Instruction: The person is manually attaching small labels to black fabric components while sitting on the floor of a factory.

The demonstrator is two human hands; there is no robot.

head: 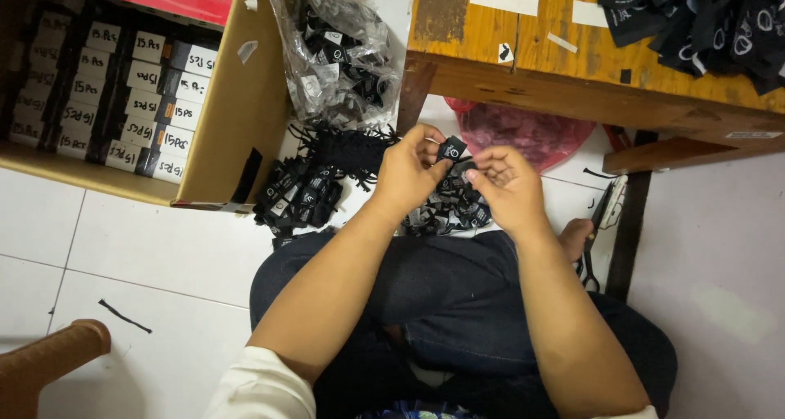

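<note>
- Small black woven label point(450, 148) sits at frame centre, pinched by the left hand point(406, 174) grip, raised for inspection.
- Right hand point(507, 186) grip curls half-closed beside it; contents unclear.
- Loose black label pile point(307, 192) lies on the floor below, within reach.

matt black woven cloth label point(451, 148); crinkled glossy plastic bag point(335, 47); rough worn wooden bench point(523, 51); smooth white tiles point(163, 247).

Bare forearms below short white sleeves point(260, 386); dark blue denim trousers point(458, 292) over crossed legs; bare foot point(575, 237).
</note>
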